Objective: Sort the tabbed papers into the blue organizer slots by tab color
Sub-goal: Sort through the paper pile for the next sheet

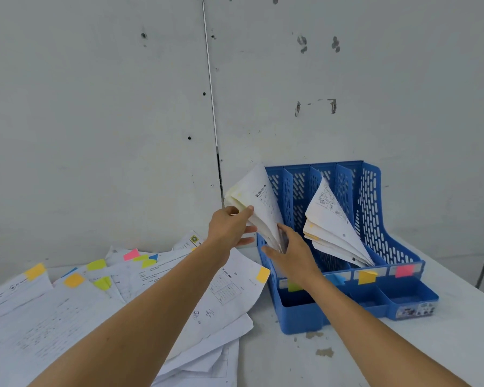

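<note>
The blue organizer [375, 208] stands against the wall with several upright slots, labelled along the front by green [294, 286], blue [336, 279], yellow [366, 276] and pink [403, 270] tabs. A bundle of papers [259, 202] stands in the leftmost slot. My left hand [229, 229] pinches its upper edge with the thumb on top. My right hand [294, 255] presses flat against the bundle's lower part. A second fanned bundle [333, 227] leans in the yellow-tab slot.
A loose spread of tabbed papers [123, 303] covers the table to the left, with orange, yellow-green, pink and blue tabs. One sheet with an orange tab [262, 274] touches the organizer's left side. The white wall [123, 107] is close behind.
</note>
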